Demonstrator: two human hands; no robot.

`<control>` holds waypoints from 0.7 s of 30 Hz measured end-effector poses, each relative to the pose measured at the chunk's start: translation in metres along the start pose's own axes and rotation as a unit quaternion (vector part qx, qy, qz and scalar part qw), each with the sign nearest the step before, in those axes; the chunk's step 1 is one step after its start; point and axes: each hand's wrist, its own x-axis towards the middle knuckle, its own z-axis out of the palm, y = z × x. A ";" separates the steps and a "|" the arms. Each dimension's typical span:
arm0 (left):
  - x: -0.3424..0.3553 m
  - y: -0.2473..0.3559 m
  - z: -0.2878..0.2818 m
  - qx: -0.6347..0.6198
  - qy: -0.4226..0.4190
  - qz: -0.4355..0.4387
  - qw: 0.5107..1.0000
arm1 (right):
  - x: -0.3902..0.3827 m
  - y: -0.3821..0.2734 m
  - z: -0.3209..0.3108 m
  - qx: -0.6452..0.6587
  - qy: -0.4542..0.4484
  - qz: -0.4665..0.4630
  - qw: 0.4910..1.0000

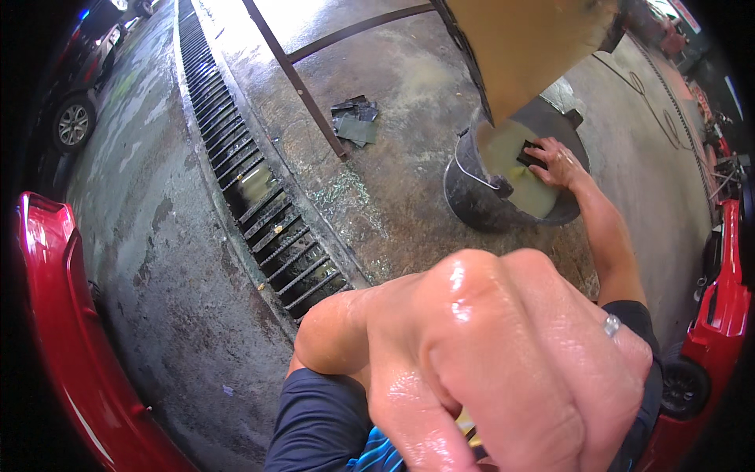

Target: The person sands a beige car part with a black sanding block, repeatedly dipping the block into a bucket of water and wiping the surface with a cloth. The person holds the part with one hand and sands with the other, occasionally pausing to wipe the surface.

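My left hand (480,362) is very close to the camera, wet, with its fingers curled; whatever it may hold is hidden beneath them. At the upper right my right hand (556,161) reaches into a dark bucket (464,197) of cloudy greenish water, its fingers on a black rectangular pad (530,151) near the surface. A small yellowish item shows below that pad, too unclear to name. The bucket has a metal handle. Above it, a large tan panel (527,39) with a dark edge hangs into view, hiding part of the bucket.
A metal drain grate (228,141) crosses the wet floor (149,259). Brown metal bars (295,82) stand near some dark sheets (355,119). A red body panel (75,330) is at the left, below a dark car (75,86). Red car parts (723,307) and cords (664,118) are at the right.
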 end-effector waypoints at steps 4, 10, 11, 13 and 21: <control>-0.003 0.007 -0.003 0.018 0.005 0.005 1.000 | -0.002 -0.002 -0.001 0.000 0.003 -0.011 1.000; -0.004 0.027 -0.015 0.059 -0.006 0.001 0.998 | -0.002 -0.004 -0.001 -0.003 0.007 -0.001 1.000; -0.004 0.032 -0.020 0.073 -0.007 -0.002 0.997 | -0.002 -0.004 -0.002 0.000 0.006 0.000 1.000; -0.005 0.044 -0.027 0.107 -0.008 -0.003 0.994 | -0.002 -0.004 -0.002 0.007 -0.010 0.014 1.000; -0.010 0.109 -0.052 0.256 -0.075 0.022 0.963 | -0.001 -0.004 -0.003 -0.013 -0.005 0.012 1.000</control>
